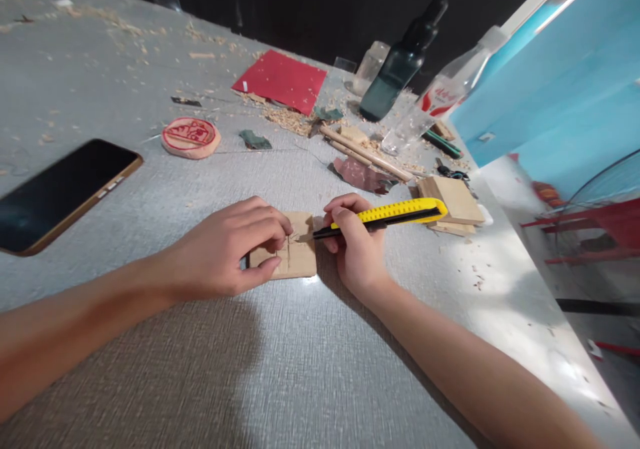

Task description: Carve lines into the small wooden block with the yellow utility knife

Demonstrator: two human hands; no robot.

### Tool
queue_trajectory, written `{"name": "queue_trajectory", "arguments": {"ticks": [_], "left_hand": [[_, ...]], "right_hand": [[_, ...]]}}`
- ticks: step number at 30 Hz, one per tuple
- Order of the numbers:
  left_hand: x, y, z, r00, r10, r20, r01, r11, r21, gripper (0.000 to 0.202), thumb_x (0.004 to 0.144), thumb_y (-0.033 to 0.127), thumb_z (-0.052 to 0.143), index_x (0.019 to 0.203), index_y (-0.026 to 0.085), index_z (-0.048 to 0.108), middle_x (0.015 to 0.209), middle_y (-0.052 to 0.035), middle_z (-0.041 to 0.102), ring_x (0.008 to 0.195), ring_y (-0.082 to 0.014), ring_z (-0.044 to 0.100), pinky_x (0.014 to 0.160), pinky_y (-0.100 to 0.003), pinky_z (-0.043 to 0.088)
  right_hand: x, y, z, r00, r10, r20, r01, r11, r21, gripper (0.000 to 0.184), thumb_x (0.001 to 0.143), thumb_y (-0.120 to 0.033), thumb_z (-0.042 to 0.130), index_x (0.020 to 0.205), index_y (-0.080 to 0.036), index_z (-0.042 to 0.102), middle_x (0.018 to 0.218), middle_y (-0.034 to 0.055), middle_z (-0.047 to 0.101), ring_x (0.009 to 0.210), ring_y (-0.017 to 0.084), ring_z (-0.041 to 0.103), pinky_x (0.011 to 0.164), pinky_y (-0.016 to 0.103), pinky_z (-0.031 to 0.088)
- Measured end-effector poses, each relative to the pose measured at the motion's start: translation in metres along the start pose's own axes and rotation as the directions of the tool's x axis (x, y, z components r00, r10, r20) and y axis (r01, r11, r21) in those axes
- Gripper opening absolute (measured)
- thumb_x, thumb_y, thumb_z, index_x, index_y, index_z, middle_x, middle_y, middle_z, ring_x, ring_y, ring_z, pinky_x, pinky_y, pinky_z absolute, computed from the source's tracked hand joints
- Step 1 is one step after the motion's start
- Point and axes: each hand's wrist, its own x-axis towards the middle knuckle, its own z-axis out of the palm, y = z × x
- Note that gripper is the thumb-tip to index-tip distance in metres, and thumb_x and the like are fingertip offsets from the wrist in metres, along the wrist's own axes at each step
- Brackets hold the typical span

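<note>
A small, flat wooden block [303, 262] with lines cut or drawn on its face lies on the table in front of me. My left hand [245, 245] grips it from the left, the thumb and curled fingers pressing on its top and covering much of that side. In my right hand [357, 245] is a yellow and black utility knife [405, 211], held like a pen. Its front end points left, just over the block's right part, and its handle slants up to the right. Whether the blade touches the wood I cannot tell.
Left lies a phone [70, 192]; behind the block, a round wooden piece with a red design [191, 137]. Red paper [283, 81], wooden sticks [367, 152], a dark bottle [400, 69] and a clear bottle [457, 75] stand or lie farther back. Stacked wooden blocks [453, 201] sit right.
</note>
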Motion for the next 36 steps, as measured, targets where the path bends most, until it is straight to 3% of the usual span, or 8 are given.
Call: {"name": "queue_trajectory", "arguments": {"ticks": [4,10,16,21,28,36], "left_hand": [[-0.0003,-0.0002,0.0001,1.0,-0.007,0.002,0.007,1.0,-0.004,0.009,0.099,0.023,0.064,0.097,0.023,0.055,0.113,-0.0035,0.072,0.109,-0.0221,0.062,0.093,-0.037,0.049],[0.0001,-0.0003,0.0,1.0,-0.014,-0.002,0.014,1.0,-0.012,0.01,0.097,0.021,0.065,0.097,0.023,0.055,0.114,-0.0031,0.071,0.109,-0.0222,0.062,0.094,-0.037,0.048],[0.0004,-0.0002,-0.0004,1.0,-0.012,0.002,0.012,1.0,0.004,0.009,0.097,0.022,0.064,0.096,0.023,0.055,0.112,-0.003,0.072,0.107,-0.0222,0.063,0.092,-0.037,0.048],[-0.0003,-0.0015,0.0004,1.0,-0.015,0.009,0.015,1.0,-0.008,0.01,0.098,0.022,0.065,0.097,0.024,0.055,0.114,-0.0034,0.071,0.11,-0.0226,0.062,0.094,-0.038,0.048],[-0.0002,-0.0009,0.0007,1.0,-0.003,-0.004,0.003,1.0,-0.003,0.009,0.098,0.023,0.064,0.097,0.024,0.056,0.112,-0.0025,0.072,0.109,-0.0226,0.063,0.093,-0.039,0.049],[-0.0001,-0.0012,0.0005,1.0,0.002,-0.008,-0.002,1.0,0.002,0.009,0.098,0.023,0.064,0.097,0.024,0.056,0.112,-0.0033,0.072,0.107,-0.0229,0.063,0.092,-0.039,0.049]], "right_hand": [[-0.0003,-0.0008,0.0001,0.992,0.057,0.113,-0.049,0.996,-0.075,0.015,0.091,-0.029,0.075,0.079,-0.021,0.071,0.068,-0.0042,0.062,0.047,0.006,0.05,0.043,0.021,0.037],[0.0,-0.0002,0.0011,1.0,0.006,-0.025,-0.006,1.0,-0.004,0.012,0.088,-0.019,0.07,0.076,-0.022,0.067,0.063,-0.0071,0.057,0.042,0.005,0.044,0.04,0.02,0.031],[-0.001,-0.001,0.0004,0.989,0.047,0.14,-0.037,0.997,-0.073,0.016,0.091,-0.027,0.075,0.077,-0.021,0.072,0.067,-0.0043,0.063,0.049,0.006,0.052,0.046,0.021,0.039],[-0.0007,0.0003,0.0003,0.999,0.029,0.024,-0.028,0.999,-0.028,0.013,0.09,-0.024,0.074,0.079,-0.022,0.069,0.066,-0.0063,0.06,0.046,0.006,0.047,0.042,0.02,0.036],[0.0016,-0.0017,-0.0011,0.984,0.065,0.168,-0.051,0.995,-0.085,0.017,0.092,-0.031,0.077,0.079,-0.021,0.074,0.068,-0.0034,0.066,0.051,0.008,0.052,0.047,0.021,0.04],[0.001,0.0,-0.0026,0.987,0.072,0.147,-0.067,0.997,-0.04,0.017,0.091,-0.029,0.075,0.076,-0.021,0.071,0.062,-0.0046,0.062,0.047,0.007,0.048,0.045,0.021,0.036]]}}
